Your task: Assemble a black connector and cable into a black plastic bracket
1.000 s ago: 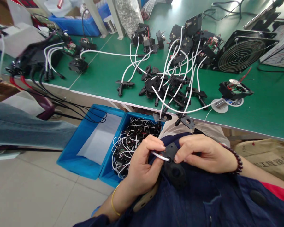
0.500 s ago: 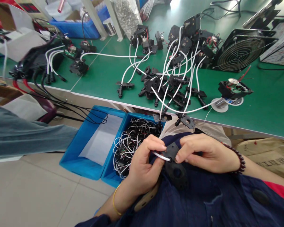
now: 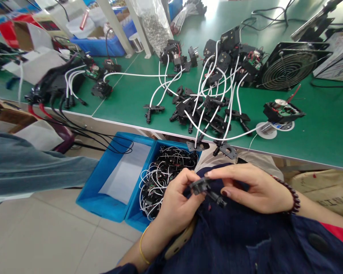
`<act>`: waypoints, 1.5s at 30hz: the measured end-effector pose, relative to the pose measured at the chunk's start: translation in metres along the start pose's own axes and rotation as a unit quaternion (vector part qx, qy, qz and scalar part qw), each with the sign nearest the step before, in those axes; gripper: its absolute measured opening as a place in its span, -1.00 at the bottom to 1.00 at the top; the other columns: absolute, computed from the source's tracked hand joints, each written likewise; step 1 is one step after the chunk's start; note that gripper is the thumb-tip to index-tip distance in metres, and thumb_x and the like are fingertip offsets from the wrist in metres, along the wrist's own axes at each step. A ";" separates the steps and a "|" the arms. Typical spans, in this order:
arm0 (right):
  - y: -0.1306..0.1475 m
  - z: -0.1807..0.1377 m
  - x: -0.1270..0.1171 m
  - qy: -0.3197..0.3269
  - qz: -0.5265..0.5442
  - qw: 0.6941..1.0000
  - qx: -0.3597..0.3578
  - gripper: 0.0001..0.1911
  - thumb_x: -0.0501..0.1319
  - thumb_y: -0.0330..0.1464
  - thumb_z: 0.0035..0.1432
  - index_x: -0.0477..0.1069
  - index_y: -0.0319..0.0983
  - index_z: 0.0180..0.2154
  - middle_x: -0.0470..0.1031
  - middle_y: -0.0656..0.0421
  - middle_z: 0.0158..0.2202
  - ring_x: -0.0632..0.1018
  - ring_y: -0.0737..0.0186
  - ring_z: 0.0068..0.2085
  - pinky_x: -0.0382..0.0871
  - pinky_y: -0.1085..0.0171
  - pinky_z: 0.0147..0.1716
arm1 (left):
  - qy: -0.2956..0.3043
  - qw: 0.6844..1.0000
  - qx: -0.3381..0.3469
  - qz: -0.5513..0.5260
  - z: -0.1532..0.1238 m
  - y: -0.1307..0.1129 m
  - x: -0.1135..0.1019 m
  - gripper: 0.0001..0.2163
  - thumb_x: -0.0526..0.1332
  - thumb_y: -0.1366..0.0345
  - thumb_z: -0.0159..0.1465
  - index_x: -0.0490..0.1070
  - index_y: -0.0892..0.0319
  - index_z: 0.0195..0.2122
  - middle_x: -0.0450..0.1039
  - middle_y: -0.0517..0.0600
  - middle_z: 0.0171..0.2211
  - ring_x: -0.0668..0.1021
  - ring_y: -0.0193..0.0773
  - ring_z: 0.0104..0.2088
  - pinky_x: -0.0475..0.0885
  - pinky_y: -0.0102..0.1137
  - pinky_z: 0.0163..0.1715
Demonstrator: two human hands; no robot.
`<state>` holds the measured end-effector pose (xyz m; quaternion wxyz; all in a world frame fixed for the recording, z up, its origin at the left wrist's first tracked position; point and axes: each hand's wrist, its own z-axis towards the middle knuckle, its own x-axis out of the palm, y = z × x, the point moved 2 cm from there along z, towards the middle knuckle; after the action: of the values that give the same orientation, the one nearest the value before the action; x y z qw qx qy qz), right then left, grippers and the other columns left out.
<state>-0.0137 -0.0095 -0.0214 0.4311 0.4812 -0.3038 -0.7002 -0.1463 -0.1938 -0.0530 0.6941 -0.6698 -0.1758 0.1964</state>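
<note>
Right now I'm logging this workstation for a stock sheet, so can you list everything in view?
black plastic part: one, black, held between both hands over the lap
blue bins: two, blue, on the floor below the table edge; the right one holds wired black parts, the left one a white sheet
wired assemblies: a pile, too tangled to count, black with white cables, mid-table
fan: one, black with wire grille, far right of the table
solder spool: one, white, near the table's front edge
table: one, green top
co-worker's sleeve: one, grey-blue, left edge
left hand: one, yellow bangle at the wrist
right hand: one, bead bracelet at the wrist
</note>
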 end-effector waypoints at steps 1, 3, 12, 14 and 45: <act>0.000 0.000 0.001 0.005 -0.002 1.000 0.007 -0.61 0.20 -0.43 0.56 0.43 -0.23 0.34 0.48 0.31 -0.41 0.42 0.41 -0.49 0.33 0.45 -0.43 | 0.006 1.000 -0.020 0.002 0.001 -0.002 0.001 -0.92 0.37 0.33 0.46 0.52 0.16 -0.21 0.44 -0.11 -0.35 0.46 -0.34 -0.37 0.36 -0.49 -0.34; 0.000 0.000 0.002 0.017 -0.005 1.000 0.022 -0.56 0.18 -0.43 0.56 0.38 -0.20 0.39 0.42 0.33 -0.42 0.41 0.40 -0.47 0.29 0.43 -0.43 | 0.030 0.998 -0.056 -0.010 0.002 -0.004 0.003 -0.89 0.33 0.26 0.49 0.55 0.18 -0.16 0.45 -0.10 -0.39 0.44 -0.35 -0.43 0.34 -0.49 -0.39; -0.006 -0.002 0.005 0.057 -0.021 0.995 0.082 -0.59 0.13 -0.41 0.56 0.41 -0.24 0.34 0.40 0.31 -0.40 0.40 0.38 -0.46 0.26 0.40 -0.42 | 0.055 0.980 -0.158 -0.106 0.002 0.000 0.008 -0.57 0.38 -0.02 0.43 0.37 0.19 -0.42 0.31 -0.13 -0.60 0.34 -0.40 -0.57 0.26 -0.51 -0.51; -0.006 -0.002 0.005 0.063 -0.024 0.994 0.090 -0.63 0.13 -0.39 0.56 0.43 -0.25 0.30 0.42 0.29 -0.40 0.41 0.37 -0.45 0.28 0.39 -0.41 | 0.057 0.979 -0.163 -0.111 0.002 0.000 0.008 -0.54 0.39 -0.07 0.42 0.38 0.19 -0.42 0.31 -0.12 -0.60 0.34 -0.40 -0.58 0.28 -0.51 -0.52; -0.025 -0.043 -0.022 -0.069 -0.200 0.963 0.169 -0.55 0.25 0.07 0.49 0.72 -0.11 -0.06 0.78 0.03 -0.13 0.80 0.08 -0.20 0.75 0.32 -0.21 | -0.196 0.974 -0.109 -0.041 -0.019 0.009 -0.103 -0.47 0.42 -0.26 0.29 0.40 0.14 -0.42 0.27 -0.15 -0.63 0.31 -0.39 -0.61 0.29 -0.43 -0.54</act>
<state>0.0222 0.0209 -0.0488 0.1723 0.5484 -0.3445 -0.7422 -0.2252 -0.2625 -0.0605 0.5763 -0.6824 -0.3558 0.2751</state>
